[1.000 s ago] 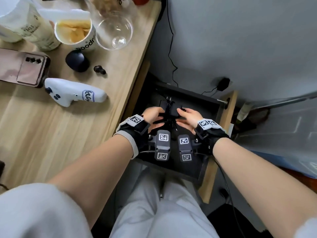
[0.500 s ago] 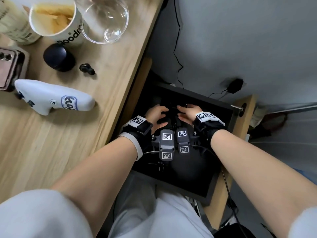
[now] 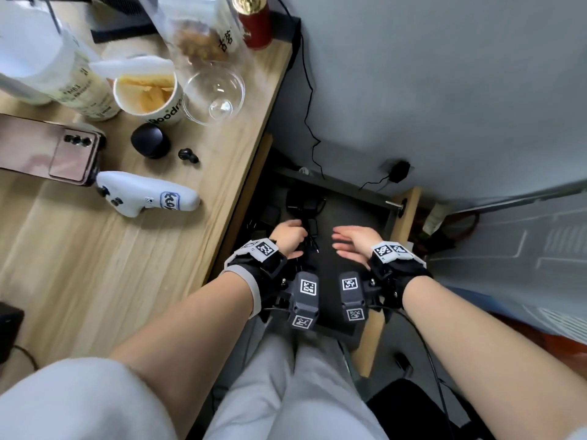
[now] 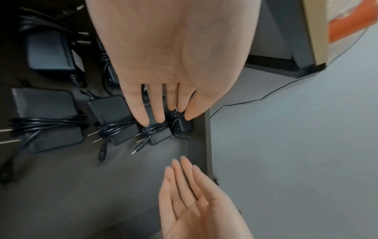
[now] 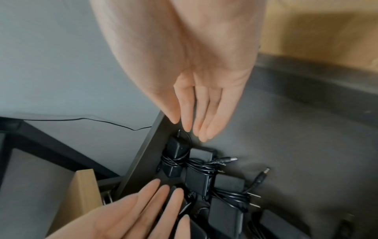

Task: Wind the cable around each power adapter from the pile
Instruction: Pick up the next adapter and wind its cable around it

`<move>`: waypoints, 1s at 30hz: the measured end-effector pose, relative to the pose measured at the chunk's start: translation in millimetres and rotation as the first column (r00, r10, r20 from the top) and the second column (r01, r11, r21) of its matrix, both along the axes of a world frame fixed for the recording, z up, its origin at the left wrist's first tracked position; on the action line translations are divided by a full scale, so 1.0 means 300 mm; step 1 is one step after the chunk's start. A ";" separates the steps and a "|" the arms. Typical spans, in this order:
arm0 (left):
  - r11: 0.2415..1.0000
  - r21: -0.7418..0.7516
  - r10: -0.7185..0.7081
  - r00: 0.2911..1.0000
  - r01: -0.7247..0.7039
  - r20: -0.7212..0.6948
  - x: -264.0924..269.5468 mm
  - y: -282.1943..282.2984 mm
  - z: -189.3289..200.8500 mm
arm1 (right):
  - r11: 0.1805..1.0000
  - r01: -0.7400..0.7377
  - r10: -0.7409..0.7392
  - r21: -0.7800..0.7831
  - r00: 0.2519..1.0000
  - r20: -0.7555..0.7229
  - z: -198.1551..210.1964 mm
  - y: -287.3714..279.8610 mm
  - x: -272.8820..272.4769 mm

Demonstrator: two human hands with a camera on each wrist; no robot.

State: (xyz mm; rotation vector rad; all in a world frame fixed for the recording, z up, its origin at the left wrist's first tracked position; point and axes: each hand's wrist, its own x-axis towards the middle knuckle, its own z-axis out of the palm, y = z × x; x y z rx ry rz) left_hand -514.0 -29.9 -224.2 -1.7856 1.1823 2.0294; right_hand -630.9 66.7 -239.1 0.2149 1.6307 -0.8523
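Several black power adapters [image 4: 114,119] lie in a row in the open black drawer [image 3: 349,214], each with its cable wound round its middle. The smallest one [image 4: 182,127] sits against the drawer wall [image 4: 199,145]; it also shows in the right wrist view [image 5: 174,150]. My left hand [image 4: 163,118] is flat over the small adapters with straight fingers; I cannot tell whether the tips touch them. My right hand [image 5: 192,129] hovers beside the row, fingers straight, holding nothing. In the head view the left hand [image 3: 290,236] and right hand [image 3: 346,246] are apart. Another adapter [image 4: 49,51] lies further back.
A wooden desk [image 3: 127,265] to the left carries a phone [image 3: 47,150], a white gadget [image 3: 146,198], a snack cup [image 3: 149,96] and a glass bowl [image 3: 216,93]. A black plug [image 3: 399,171] with a thin cable hangs beyond the drawer. My knees are under the drawer's front.
Both hands were together on an adapter over the drawer. They have let go and drawn apart, and the adapter now lies in the row. The head camera has tilted back up.
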 end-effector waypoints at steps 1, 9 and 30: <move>0.999 0.021 -0.026 1.000 0.026 -0.009 0.007 0.016 0.022 | 1.000 -0.011 0.011 0.006 1.000 0.002 0.025 0.019 0.006; 0.981 0.003 -0.193 0.980 0.193 -0.054 0.053 0.090 0.303 | 0.998 -0.046 0.046 -0.052 0.999 0.002 0.312 0.076 0.059; 0.812 -0.340 0.485 0.872 -0.474 -0.058 0.897 -0.050 0.714 | 0.757 -0.615 0.593 -0.222 0.789 -0.164 0.706 -0.404 0.756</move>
